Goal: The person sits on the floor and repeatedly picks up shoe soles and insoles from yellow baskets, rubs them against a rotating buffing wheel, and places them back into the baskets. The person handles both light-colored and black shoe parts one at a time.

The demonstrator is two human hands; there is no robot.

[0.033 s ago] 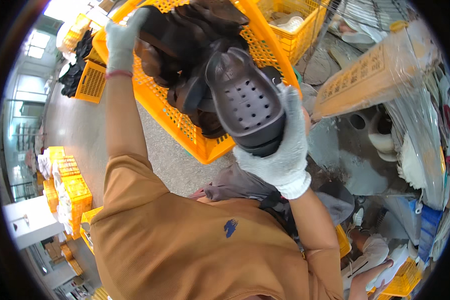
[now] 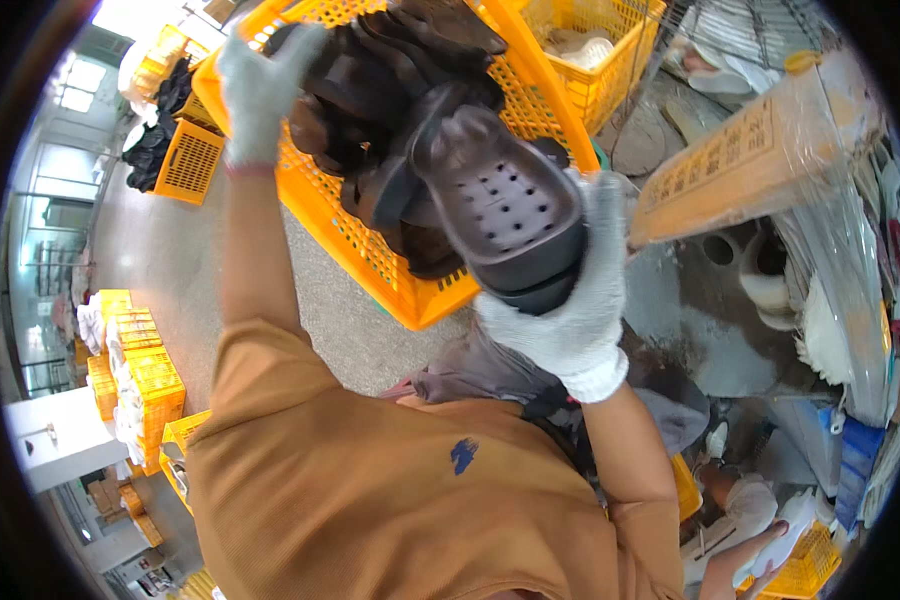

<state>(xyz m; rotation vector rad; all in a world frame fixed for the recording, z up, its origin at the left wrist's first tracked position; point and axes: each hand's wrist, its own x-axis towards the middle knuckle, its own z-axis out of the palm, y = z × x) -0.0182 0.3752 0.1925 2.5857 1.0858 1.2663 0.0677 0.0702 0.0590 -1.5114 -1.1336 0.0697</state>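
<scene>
Dark brown clog (image 2: 510,215) (perforated), orange latticed crate (image 2: 370,250), white gloves.
</scene>
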